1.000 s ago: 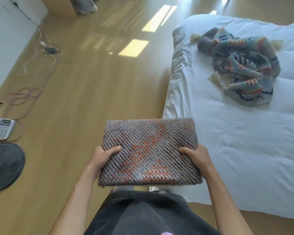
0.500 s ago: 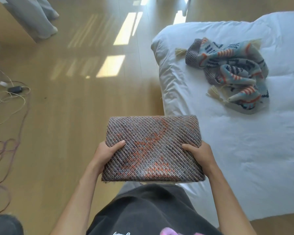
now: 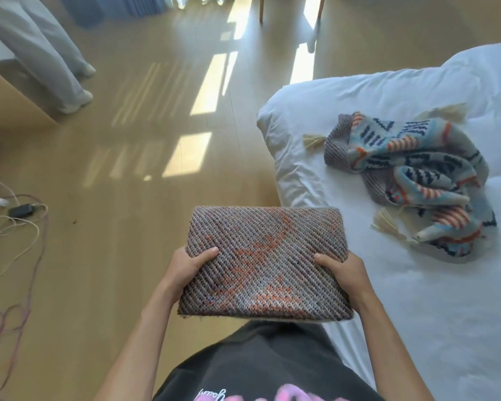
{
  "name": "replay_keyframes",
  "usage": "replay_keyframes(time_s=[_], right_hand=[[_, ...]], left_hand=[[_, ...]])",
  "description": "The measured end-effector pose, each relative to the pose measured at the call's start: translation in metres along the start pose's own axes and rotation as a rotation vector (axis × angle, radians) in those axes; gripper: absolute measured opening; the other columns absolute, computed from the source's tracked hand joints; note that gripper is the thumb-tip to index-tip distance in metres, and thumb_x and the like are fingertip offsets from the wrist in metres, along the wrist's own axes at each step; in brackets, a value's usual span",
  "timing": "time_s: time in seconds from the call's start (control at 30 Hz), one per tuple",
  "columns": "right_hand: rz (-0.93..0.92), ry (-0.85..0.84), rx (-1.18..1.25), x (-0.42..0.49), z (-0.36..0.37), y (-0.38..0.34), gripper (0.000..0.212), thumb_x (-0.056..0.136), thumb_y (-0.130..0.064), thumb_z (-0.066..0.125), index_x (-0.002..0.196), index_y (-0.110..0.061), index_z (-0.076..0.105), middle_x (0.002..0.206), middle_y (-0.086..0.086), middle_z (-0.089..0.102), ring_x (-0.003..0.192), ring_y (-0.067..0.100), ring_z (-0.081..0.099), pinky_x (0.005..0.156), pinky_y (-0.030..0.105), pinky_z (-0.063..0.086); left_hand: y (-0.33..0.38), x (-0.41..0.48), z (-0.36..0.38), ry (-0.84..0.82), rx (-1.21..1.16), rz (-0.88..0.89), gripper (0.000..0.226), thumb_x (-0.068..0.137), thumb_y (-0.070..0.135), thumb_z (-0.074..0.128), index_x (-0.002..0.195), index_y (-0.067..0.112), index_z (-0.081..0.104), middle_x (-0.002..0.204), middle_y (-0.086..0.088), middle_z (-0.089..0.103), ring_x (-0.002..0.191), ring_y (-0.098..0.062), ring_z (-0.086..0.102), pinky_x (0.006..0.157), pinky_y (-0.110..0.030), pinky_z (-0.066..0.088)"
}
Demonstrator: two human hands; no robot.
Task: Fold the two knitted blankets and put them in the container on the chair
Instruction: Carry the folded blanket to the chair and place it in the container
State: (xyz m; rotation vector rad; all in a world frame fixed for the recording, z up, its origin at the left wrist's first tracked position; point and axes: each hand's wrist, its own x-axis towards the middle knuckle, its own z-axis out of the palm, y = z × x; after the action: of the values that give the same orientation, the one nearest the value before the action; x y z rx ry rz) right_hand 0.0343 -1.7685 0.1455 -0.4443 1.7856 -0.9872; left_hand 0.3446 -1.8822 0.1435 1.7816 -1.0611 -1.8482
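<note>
Left grip point(image 3: 185, 267) and right grip point(image 3: 344, 270) clasp side edges of folded grey-orange knitted blanket point(image 3: 263, 261), lower centre. Risk: unsupported layers sag, unfold during carry.

The person turns and carries the folded blanket point(image 3: 263, 261) along. The phone and the black stand slip out of sight. Someone's legs point(image 3: 49, 59) and chair legs point(image 3: 261, 8) now show at the top.
</note>
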Motion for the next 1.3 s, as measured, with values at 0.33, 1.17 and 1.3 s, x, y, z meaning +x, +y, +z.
replay_keyframes(time_s=[0.33, 1.17, 1.3], right_hand=[[-0.052, -0.067, -0.056, 0.147, 0.03, -0.14, 0.043, 0.066, -0.022, 0.082, 0.105, -0.018, 0.065, 0.097, -0.006, 0.07, 0.086, 0.012, 0.068, 0.072, 0.03, 0.054], [0.014, 0.057, -0.017, 0.508, 0.156, -0.432, 0.027, 0.069, -0.022, 0.08, 0.092, -0.02, 0.068, 0.093, -0.001, 0.073, 0.082, 0.017, 0.07, 0.069, 0.033, 0.056], [0.004, 0.069, 0.005, 0.583, 0.149, -0.475, 0.032, 0.069, -0.023, 0.08, 0.098, -0.019, 0.066, 0.097, -0.001, 0.071, 0.086, 0.018, 0.068, 0.074, 0.034, 0.056]], left_hand=[[0.132, 0.111, -0.003, 0.073, -0.073, -0.001, 0.05, 0.062, 0.036, 0.084, 0.101, 0.016, 0.061, 0.097, -0.004, 0.072, 0.08, -0.018, 0.072, 0.062, -0.028, 0.057], [0.486, 0.503, -0.048, -0.022, 0.05, -0.018, 0.047, 0.069, 0.031, 0.082, 0.106, 0.01, 0.064, 0.097, -0.007, 0.073, 0.084, -0.023, 0.072, 0.078, -0.042, 0.058], [0.549, 0.569, -0.022, -0.018, 0.081, -0.001, 0.041, 0.068, 0.031, 0.082, 0.1, 0.013, 0.065, 0.094, -0.006, 0.073, 0.081, -0.021, 0.072, 0.07, -0.034, 0.057]])
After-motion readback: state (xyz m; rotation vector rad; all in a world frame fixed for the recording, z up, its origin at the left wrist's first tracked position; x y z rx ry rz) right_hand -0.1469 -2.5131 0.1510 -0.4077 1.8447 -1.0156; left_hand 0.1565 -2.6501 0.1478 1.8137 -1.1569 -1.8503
